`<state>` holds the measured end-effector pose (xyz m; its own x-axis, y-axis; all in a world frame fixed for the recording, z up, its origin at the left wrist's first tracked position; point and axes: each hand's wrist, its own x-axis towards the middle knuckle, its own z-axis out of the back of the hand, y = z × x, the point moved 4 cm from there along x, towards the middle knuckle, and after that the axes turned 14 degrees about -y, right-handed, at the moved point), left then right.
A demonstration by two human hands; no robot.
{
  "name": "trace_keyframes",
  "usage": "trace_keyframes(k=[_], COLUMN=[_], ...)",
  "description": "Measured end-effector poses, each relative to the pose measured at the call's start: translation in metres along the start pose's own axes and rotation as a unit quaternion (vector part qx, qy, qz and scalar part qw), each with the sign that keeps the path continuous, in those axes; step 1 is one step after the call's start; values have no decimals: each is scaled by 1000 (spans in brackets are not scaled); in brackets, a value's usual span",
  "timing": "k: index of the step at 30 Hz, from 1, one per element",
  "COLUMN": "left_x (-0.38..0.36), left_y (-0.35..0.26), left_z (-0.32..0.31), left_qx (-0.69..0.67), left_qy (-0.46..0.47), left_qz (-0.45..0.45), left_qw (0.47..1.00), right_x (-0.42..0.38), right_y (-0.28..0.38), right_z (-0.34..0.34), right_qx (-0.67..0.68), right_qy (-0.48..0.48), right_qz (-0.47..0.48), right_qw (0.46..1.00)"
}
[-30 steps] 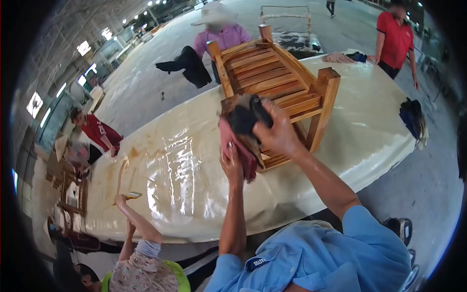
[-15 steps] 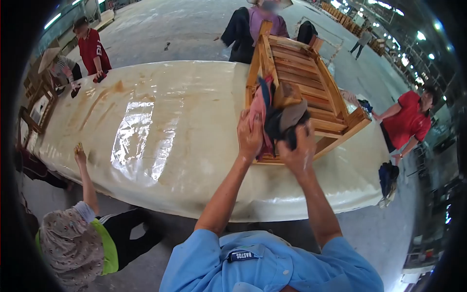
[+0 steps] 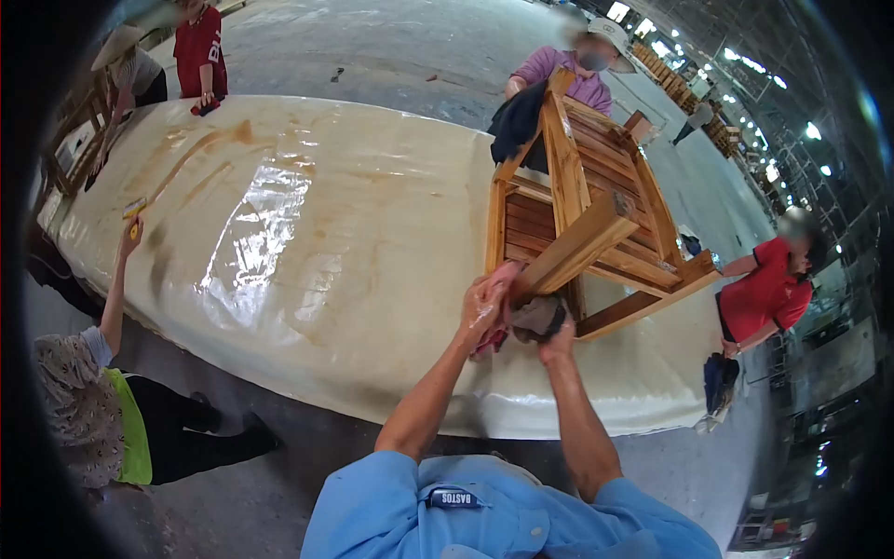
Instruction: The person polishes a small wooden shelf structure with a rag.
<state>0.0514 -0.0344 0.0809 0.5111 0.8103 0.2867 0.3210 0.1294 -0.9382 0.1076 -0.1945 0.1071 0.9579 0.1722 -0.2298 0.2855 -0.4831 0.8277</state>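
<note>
A slatted wooden chair (image 3: 568, 158) is tipped over on the covered table, and one thick leg (image 3: 582, 244) points toward me. My left hand (image 3: 484, 306) is closed on a pinkish-red cloth (image 3: 503, 278), pressed to the left side of that leg near its lower part. On the other side, my right hand (image 3: 559, 340) grips a grey-and-black cloth (image 3: 537, 319) against the leg's underside. Some fingers of both hands are hidden by the cloths.
A shiny cream sheet with brown smears covers the long table (image 3: 372, 233). Opposite, a person in purple (image 3: 591, 88) holds dark cloth (image 3: 519, 121) at the chair. People in red stand left and right. Nearer left, someone holds a yellow-handled tool (image 3: 136, 212).
Both hands and cloths have come lower along the leg, toward me. The chair has turned, showing the leg lengthwise. Across the table, the person in purple now leans in at the chair.
</note>
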Motion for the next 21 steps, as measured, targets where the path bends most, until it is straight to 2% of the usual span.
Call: trace_keyframes(k=[1,2,4,5,6,7,8,9,10,12,13,14,15,17,18,19,20,21], left_x=[12,21,28,34,37,36,33,30,25,20,11,4,1,-1,2,4,4,5], left_y=[-17,-36,-68,-78,-81,-72,-61,-47,-26,27,45,59,69,67,52,48,53,55], left_z=[-10,-18,-30,-32,-33,-32,-29,-26,-24,-18,-14,-13,-12,-11,-13,-16,-18,-21], left_qx=[-43,-58,-67,-89,-109,-100,-63,-28,-22,62,69,114,160,206,295,379,404,406], left_qy=[31,67,106,110,114,114,99,83,80,42,31,16,6,0,-4,-8,-21,-21], left_qz=[-67,2,80,61,42,46,59,70,72,69,74,48,21,26,3,-22,-69,-63], left_qw=[996,996,989,988,987,987,991,994,994,995,994,992,987,978,955,925,912,912], right_x=[4,11,35,51,57,70,89,102,76,100,122,143,150,154,171,173,178,184], right_y=[12,27,46,52,50,33,10,-5,-6,-45,-65,-85,-78,-50,-54,-51,-46,-43], right_z=[-10,-8,15,14,13,23,37,48,33,40,42,45,27,-13,-7,-12,-16,-21], right_qx=[7,33,61,113,161,168,8,-156,-138,-166,-307,-429,-425,-556,-545,-548,-556,-564], right_qy=[-4,-19,-45,157,353,349,230,104,81,96,145,149,157,124,141,144,143,140], right_qz=[-4,-15,-29,-38,-45,-51,21,91,-8,-46,110,273,264,219,306,298,283,268], right_qw=[1000,999,997,980,920,921,973,978,987,980,934,848,851,792,768,768,768,769])
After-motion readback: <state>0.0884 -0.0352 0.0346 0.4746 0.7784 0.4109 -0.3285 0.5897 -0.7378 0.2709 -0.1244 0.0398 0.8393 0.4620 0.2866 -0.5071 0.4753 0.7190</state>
